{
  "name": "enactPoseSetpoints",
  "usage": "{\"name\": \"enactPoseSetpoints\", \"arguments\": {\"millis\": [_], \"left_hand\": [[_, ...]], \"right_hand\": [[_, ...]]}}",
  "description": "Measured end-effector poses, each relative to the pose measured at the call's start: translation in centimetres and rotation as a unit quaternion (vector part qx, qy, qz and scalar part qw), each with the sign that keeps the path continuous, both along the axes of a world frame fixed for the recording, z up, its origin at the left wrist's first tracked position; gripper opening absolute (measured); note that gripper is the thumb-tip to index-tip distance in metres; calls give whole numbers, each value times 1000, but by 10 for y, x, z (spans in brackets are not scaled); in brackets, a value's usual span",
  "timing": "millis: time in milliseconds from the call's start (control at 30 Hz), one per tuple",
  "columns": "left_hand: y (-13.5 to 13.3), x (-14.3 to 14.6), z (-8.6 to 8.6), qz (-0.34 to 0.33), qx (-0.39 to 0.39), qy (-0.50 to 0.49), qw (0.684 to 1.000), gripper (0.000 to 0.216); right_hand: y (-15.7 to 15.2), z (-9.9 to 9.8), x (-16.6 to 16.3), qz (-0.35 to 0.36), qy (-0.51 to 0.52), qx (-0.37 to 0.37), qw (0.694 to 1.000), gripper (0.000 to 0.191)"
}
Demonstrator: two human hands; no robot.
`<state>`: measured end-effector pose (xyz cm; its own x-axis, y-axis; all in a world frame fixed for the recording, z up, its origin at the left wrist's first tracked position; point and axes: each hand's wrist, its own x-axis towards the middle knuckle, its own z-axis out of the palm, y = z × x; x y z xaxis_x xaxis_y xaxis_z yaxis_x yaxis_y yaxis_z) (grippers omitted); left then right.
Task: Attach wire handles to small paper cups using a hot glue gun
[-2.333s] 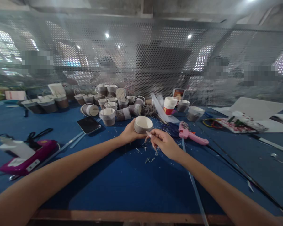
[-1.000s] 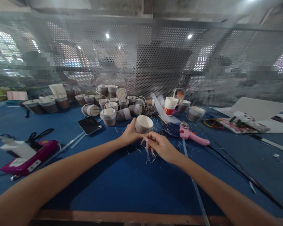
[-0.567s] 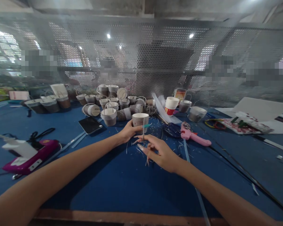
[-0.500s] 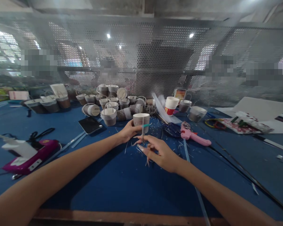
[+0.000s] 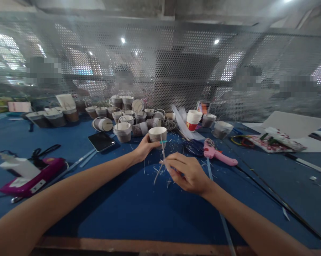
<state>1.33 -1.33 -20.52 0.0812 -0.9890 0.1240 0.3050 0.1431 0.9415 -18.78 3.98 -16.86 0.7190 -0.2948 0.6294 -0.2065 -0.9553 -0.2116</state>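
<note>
My left hand (image 5: 144, 146) is wrapped round a small white paper cup (image 5: 157, 135), held upright just above the blue table (image 5: 139, 206). A little nearer to me, my right hand (image 5: 188, 174) is curled shut, pinching a thin pale strip (image 5: 160, 163) that runs from the cup's side down past my fingertips. Small pale scraps (image 5: 160, 170) lie scattered on the cloth under both hands.
Behind the cup is a heap of finished little cup baskets (image 5: 128, 117), with a stack of paper cups (image 5: 193, 120) and a pink glue gun (image 5: 216, 153) to the right. A phone (image 5: 101, 140), a magenta tool (image 5: 32, 177) and black scissors (image 5: 44, 152) lie left. A perforated screen (image 5: 160, 71) closes the back.
The cup has turned from tilted toward me to upright. My right hand has closed from spread fingers into a pinch on the strip and drawn back toward me.
</note>
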Motion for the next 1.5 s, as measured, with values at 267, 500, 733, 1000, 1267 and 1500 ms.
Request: {"name": "enactPoseSetpoints", "arguments": {"millis": [267, 500, 733, 1000, 1267, 1500], "left_hand": [[-17, 10, -11, 189, -49, -99, 976, 54], [-16, 9, -13, 28, -28, -140, 989, 58], [-26, 16, -22, -72, -30, -254, 964, 70], [-22, 18, -18, -18, -46, -169, 984, 70], [-12, 24, 3, -78, 0, -136, 988, 71], [15, -3, 0, 243, -69, -214, 944, 50]], "right_hand": [[0, 4, -12, -143, -63, -132, 979, 24], [-53, 28, -58, -514, 161, 74, 839, 40], [-79, 6, -105, -521, 364, 209, 743, 42], [-85, 2, -143, -623, 276, 164, 713, 38], [-102, 17, -107, -494, 184, 67, 847, 48], [-112, -6, -50, -418, 165, 229, 864, 47]]}}
